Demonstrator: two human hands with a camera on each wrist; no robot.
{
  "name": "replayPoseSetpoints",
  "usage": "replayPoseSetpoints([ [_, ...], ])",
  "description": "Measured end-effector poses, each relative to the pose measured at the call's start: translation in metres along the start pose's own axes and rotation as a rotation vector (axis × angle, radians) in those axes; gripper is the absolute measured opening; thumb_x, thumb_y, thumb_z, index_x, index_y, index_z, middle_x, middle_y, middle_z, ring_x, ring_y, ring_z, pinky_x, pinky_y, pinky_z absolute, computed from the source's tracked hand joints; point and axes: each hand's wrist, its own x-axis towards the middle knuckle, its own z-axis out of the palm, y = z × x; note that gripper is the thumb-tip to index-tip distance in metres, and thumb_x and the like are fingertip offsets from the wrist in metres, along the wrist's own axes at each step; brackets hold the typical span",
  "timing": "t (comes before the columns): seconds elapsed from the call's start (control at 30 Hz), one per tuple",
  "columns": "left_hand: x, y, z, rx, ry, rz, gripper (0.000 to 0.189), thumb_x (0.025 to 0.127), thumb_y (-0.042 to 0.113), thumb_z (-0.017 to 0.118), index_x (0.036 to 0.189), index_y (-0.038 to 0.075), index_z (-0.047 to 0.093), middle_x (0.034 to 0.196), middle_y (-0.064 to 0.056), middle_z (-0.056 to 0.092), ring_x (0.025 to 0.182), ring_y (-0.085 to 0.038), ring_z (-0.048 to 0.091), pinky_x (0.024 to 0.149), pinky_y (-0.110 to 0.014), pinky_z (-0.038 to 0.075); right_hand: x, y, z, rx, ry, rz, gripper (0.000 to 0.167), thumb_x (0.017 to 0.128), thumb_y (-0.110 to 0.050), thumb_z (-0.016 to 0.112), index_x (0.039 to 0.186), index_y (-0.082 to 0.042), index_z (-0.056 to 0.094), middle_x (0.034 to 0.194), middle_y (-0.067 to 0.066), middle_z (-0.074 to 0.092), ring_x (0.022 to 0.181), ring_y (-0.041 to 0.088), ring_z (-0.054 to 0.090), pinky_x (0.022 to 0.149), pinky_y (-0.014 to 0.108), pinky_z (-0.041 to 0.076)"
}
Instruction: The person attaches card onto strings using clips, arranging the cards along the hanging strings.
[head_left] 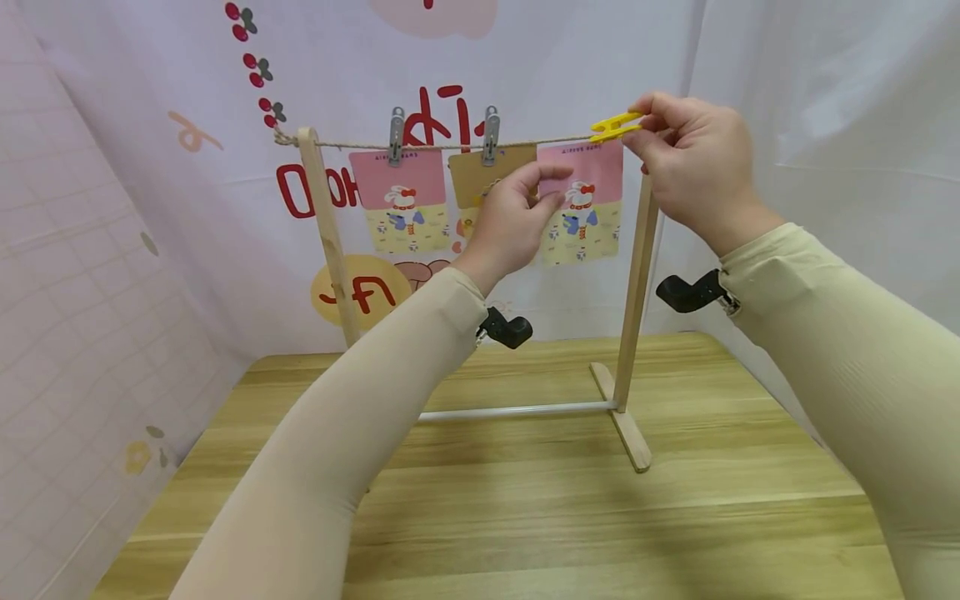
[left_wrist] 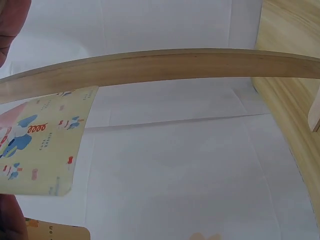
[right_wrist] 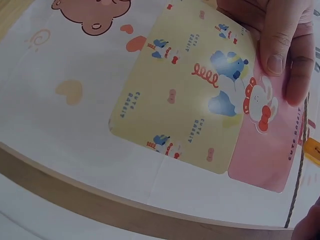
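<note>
My left hand [head_left: 517, 212] holds a pink-and-yellow rabbit card [head_left: 581, 229] near its left edge, with thumb and index finger in front. The card hangs just below a thin twine line [head_left: 442, 147]. Between thumb and fingers, my right hand [head_left: 697, 167] pinches the handle end of a yellow clothespin [head_left: 615, 127]. The clothespin's tip lies at the twine above the card's upper right part; whether it grips the card cannot be told. In the right wrist view, the left thumb [right_wrist: 277, 45] overlaps the card and the clothespin [right_wrist: 312, 149] is partly cut off.
Two grey clothespins [head_left: 397, 137] hold a similar pink card [head_left: 401, 200] and a brown card [head_left: 468, 179], partly behind my left hand. A wooden post [head_left: 637, 292] stands on a foot [head_left: 630, 433] on the wooden table [head_left: 487, 500]. A white rod [head_left: 525, 410] runs low.
</note>
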Motion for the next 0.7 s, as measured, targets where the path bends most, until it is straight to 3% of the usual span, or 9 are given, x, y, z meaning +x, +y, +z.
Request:
replayPoseSetpoints([
  [0.2, 0.004, 0.001, 0.004, 0.017, 0.015, 0.034, 0.029, 0.107, 0.014, 0.061, 0.135, 0.02, 0.069, 0.134, 0.006, 0.067, 0.065, -0.014, 0.046, 0.062, -0.024, 0.042, 0.005, -0.002, -0.003, 0.055, -0.042, 0.058, 0.022, 0.101, -0.016, 0.071, 0.121, -0.012, 0.078, 0.089, -0.015, 0.065, 0.059, 0.002, 0.061, 0.058, 0.012, 0.05],
  [0.33, 0.004, 0.001, 0.004, 0.024, 0.027, 0.052, 0.029, 0.108, 0.015, 0.06, 0.135, 0.02, 0.069, 0.136, 0.007, 0.067, 0.059, -0.015, 0.04, 0.058, -0.025, 0.038, 0.008, -0.004, -0.003, 0.077, -0.069, 0.062, 0.02, 0.101, -0.015, 0.069, 0.119, -0.013, 0.078, 0.09, -0.015, 0.067, 0.056, 0.003, 0.061, 0.057, 0.013, 0.051],
  [0.47, 0.005, 0.0, 0.005, 0.025, 0.034, 0.049, 0.029, 0.108, 0.016, 0.06, 0.135, 0.021, 0.069, 0.137, 0.008, 0.067, 0.062, -0.016, 0.043, 0.058, -0.026, 0.039, 0.01, -0.006, -0.003, 0.072, -0.09, 0.066, 0.019, 0.102, -0.015, 0.067, 0.118, -0.015, 0.078, 0.09, -0.014, 0.068, 0.054, 0.003, 0.06, 0.054, 0.014, 0.049],
  [0.7, 0.005, -0.002, 0.007, 0.008, 0.038, 0.034, 0.028, 0.108, 0.015, 0.06, 0.134, 0.021, 0.07, 0.136, 0.006, 0.067, 0.082, -0.014, 0.059, 0.07, -0.023, 0.046, 0.013, -0.007, -0.002, 0.033, -0.125, 0.069, 0.02, 0.103, -0.018, 0.065, 0.119, -0.015, 0.078, 0.094, -0.01, 0.07, 0.056, 0.003, 0.061, 0.051, 0.015, 0.045],
])
